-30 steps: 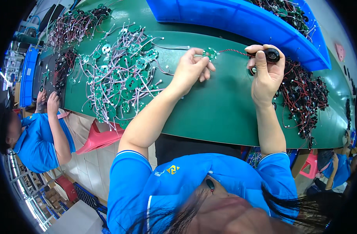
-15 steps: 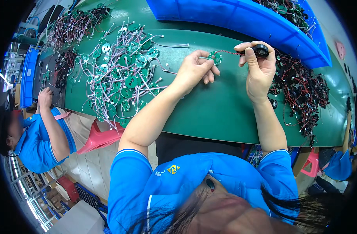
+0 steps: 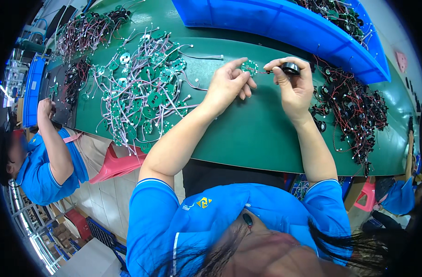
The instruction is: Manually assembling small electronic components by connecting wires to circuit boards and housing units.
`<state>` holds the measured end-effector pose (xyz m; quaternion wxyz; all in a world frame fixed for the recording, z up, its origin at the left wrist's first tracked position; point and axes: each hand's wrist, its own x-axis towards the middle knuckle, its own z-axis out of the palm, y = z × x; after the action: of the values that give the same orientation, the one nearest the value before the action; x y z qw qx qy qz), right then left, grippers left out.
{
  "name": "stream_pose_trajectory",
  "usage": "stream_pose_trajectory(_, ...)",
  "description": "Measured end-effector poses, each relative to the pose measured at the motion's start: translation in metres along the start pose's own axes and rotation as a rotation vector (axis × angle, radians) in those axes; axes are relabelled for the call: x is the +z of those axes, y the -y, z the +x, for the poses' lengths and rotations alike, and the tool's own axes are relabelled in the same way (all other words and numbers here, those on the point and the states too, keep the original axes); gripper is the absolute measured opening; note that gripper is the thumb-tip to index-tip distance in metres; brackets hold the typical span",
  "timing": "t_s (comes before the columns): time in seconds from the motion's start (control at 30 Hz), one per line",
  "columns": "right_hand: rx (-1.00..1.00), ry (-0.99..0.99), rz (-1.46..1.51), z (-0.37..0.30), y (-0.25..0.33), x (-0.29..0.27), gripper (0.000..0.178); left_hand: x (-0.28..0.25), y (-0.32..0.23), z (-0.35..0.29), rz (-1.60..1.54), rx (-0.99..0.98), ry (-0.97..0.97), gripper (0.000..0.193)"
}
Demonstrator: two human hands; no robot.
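Note:
Over the green table [image 3: 252,134], my left hand [image 3: 227,88] pinches a small round green circuit board [image 3: 250,67] between thumb and forefinger. My right hand [image 3: 295,92] is closed around a black round speaker [image 3: 291,69]. A short twisted red wire [image 3: 263,72] spans the gap between the right fingertips and the board. The tips of the right fingers hide where the wire meets the speaker, and its end at the board is too small to make out.
Green boards with pale cables [image 3: 146,99] lie heaped at left. Black speakers with red wires [image 3: 356,111] are piled at right. A long blue bin [image 3: 266,25] stands along the back. At far left a co-worker [image 3: 52,161] sits by another blue bin [image 3: 34,92].
My right hand has moved left and slightly down with the speaker, shortening the visible wire between my hands. The left hand with the board has barely shifted. The co-worker's hand moved slightly.

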<state>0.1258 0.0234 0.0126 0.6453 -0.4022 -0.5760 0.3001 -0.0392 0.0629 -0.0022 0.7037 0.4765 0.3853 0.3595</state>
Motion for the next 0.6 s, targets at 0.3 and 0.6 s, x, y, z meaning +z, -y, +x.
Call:
stream_pose_trajectory(0.3, -0.093, -0.039, -0.224, 0.0, -0.006, 0.007, 0.022, 0.004, -0.002, -0.004, -0.027, 0.077, 0.099, 0.036)
stream_pose_trajectory(0.6, -0.487, -0.094, -0.934, 0.004, -0.009, 0.008, 0.021, 0.003, -0.003, -0.007, -0.058, 0.07, -0.004, 0.034)
